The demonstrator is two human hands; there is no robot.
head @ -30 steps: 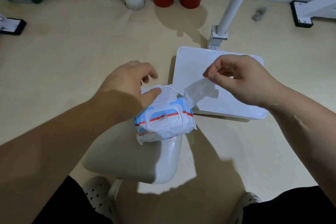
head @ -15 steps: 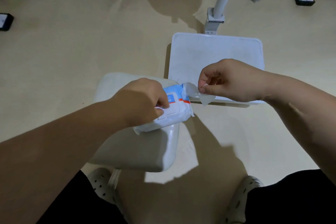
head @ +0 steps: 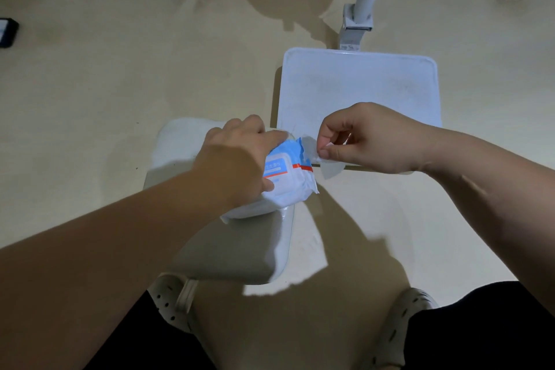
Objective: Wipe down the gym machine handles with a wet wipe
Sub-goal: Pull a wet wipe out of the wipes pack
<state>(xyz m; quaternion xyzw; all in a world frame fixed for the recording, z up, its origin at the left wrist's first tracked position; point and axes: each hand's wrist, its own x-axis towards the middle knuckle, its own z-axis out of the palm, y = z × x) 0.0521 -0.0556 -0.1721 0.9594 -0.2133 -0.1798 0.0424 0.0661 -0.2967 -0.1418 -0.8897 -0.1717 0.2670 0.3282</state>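
1 head-worn wide-angle camera looks steeply down, close over the left hand [head: 240,159] and right hand [head: 371,138].

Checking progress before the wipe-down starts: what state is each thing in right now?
wipe pack: lid shut, lying on the seat pad
wet wipe: out of the pack, crumpled, hanging from fingers
left hand: grips the pack
right hand: pinches the wipe
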